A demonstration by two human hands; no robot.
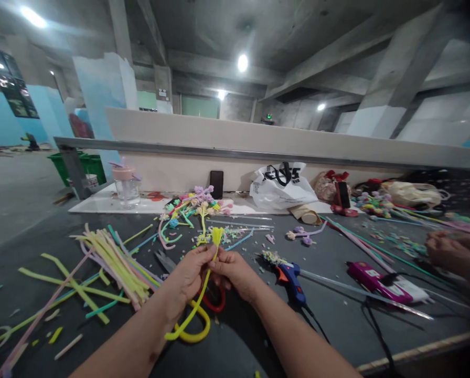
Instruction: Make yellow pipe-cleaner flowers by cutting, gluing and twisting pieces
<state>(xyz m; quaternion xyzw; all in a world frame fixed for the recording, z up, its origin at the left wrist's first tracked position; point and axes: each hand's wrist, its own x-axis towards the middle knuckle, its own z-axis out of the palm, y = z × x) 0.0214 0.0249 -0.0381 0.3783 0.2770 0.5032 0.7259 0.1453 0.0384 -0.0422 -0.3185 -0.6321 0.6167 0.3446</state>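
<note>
Holding a yellow fuzzy stem, the left hand and right hand are clamped on it at the fingertips, above the bench between its near and far edges. The stem's bunched head projects above the 2 hands; its tail hangs below, crossing before the yellow scissor handle.

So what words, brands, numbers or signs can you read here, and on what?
Nothing reads reliably.
White bag: bold black lettering, too creased and partly covered to read.
Magenta-and-white power strip: pale marking, too blurred.
Small green lit sign at the back: too small.
</note>
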